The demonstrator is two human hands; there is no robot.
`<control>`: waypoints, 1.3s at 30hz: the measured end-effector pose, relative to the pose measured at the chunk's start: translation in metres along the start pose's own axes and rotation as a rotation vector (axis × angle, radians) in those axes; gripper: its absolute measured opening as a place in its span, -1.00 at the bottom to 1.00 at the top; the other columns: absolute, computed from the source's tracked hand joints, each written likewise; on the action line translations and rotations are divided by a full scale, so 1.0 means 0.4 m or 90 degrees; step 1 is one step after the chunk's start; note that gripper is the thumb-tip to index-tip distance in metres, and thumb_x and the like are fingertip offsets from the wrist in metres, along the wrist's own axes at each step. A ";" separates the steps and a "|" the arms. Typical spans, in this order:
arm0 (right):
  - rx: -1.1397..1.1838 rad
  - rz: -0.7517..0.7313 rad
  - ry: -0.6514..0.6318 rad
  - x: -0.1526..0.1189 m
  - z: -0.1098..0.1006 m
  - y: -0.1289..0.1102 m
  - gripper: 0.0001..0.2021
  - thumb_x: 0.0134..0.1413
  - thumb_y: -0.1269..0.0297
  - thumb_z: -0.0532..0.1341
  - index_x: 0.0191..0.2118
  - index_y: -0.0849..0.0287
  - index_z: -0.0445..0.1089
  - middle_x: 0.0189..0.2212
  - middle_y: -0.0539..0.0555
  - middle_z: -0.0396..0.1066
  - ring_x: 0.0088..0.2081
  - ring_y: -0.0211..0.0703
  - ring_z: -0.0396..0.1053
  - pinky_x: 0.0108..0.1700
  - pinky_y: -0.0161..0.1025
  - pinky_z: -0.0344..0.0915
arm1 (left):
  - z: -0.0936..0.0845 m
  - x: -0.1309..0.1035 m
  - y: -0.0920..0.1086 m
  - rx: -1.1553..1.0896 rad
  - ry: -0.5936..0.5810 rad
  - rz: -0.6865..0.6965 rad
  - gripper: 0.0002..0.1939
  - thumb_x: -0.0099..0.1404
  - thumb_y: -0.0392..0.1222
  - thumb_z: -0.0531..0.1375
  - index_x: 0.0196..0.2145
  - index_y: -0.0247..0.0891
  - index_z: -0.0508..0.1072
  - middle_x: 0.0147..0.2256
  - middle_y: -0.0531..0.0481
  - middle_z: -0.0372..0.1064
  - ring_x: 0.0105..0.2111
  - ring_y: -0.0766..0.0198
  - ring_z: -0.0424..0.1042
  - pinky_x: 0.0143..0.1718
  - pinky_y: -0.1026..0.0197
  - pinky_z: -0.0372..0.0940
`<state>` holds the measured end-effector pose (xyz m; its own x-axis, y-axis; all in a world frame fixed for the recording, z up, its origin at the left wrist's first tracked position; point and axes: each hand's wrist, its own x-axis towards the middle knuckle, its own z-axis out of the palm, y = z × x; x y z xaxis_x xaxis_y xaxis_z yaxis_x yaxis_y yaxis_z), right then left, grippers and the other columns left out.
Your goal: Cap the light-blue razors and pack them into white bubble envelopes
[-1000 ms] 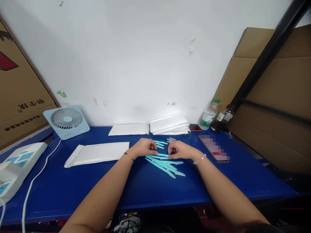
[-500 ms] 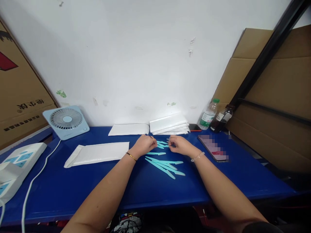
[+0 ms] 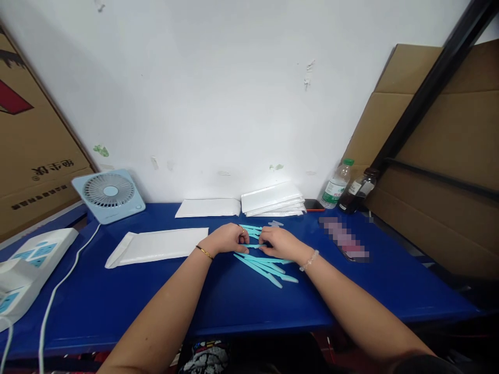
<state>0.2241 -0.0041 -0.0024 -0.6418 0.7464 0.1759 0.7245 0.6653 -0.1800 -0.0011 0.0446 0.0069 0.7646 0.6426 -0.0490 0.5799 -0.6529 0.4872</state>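
Observation:
A single teal eyebrow razor (image 3: 252, 246) lies crosswise between my hands. My left hand (image 3: 228, 239) has its fingers closed at the razor's left end. My right hand (image 3: 281, 242) pinches around the right end and partly hides it. Just behind, more teal razors (image 3: 251, 228) show between the hands. In front, several others (image 3: 265, 269) are fanned out on the blue table (image 3: 273, 309). Small clear pieces (image 3: 275, 224) lie beyond my right hand; what they are is too small to tell.
White padded envelopes lie left (image 3: 159, 245), at the back (image 3: 208, 208) and stacked (image 3: 273, 199) by the wall. A fan (image 3: 110, 192) and power strip (image 3: 33, 265) are left. Phones (image 3: 345, 239) and bottles (image 3: 336, 187) stand or lie right.
Both hands have moved nearer, from the back razors to the single razor, and now have their fingers at its ends. The clear pieces beyond my right hand have come into fuller view.

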 end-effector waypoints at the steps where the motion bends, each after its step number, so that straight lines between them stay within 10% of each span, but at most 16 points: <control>1: -0.021 0.005 -0.001 0.004 0.005 -0.005 -0.93 0.03 0.34 0.18 -0.35 0.20 0.39 -0.37 0.05 0.33 -0.37 -0.23 0.29 -0.36 -0.33 0.09 | 0.003 0.001 0.000 0.006 -0.007 -0.005 -0.80 0.05 -0.07 0.26 -0.38 -0.22 0.50 -0.48 0.09 0.40 -0.46 0.36 0.35 -0.50 0.37 0.09; 19: 0.126 0.174 0.107 -0.051 -0.053 0.124 -0.94 -0.03 0.38 0.21 -0.39 0.24 0.42 -0.43 0.05 0.36 -0.44 -0.27 0.27 -0.37 -0.35 0.16 | -0.004 0.027 -0.030 0.249 0.175 0.022 -0.86 0.23 -0.20 0.14 -0.39 -0.22 0.50 -0.36 0.03 0.48 -0.40 0.30 0.40 -0.33 0.28 0.14; 27: 0.266 0.110 -0.212 -0.092 -0.082 0.075 -0.81 -0.31 0.29 0.37 -0.46 0.22 0.45 -0.56 -0.05 0.36 -0.54 -0.32 0.25 -0.51 -0.39 0.13 | 0.005 0.007 0.011 0.053 0.130 0.039 -0.70 0.19 0.07 0.18 -0.30 -0.20 0.50 -0.35 0.03 0.44 -0.41 0.32 0.38 -0.41 0.32 0.17; 39: 0.149 0.097 -0.040 -0.054 -0.046 0.067 -0.89 -0.27 0.53 0.18 -0.51 0.21 0.36 -0.54 -0.03 0.35 -0.50 -0.31 0.25 -0.47 -0.39 0.08 | 0.029 0.025 0.060 0.204 0.085 0.104 -0.84 0.21 -0.28 0.11 -0.44 -0.25 0.48 -0.42 0.03 0.47 -0.44 0.32 0.38 -0.45 0.30 0.09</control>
<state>0.2621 -0.0024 0.0067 -0.5492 0.8327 0.0707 0.7408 0.5242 -0.4199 0.0237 0.0306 0.0082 0.8232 0.5522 0.1317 0.5277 -0.8299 0.1812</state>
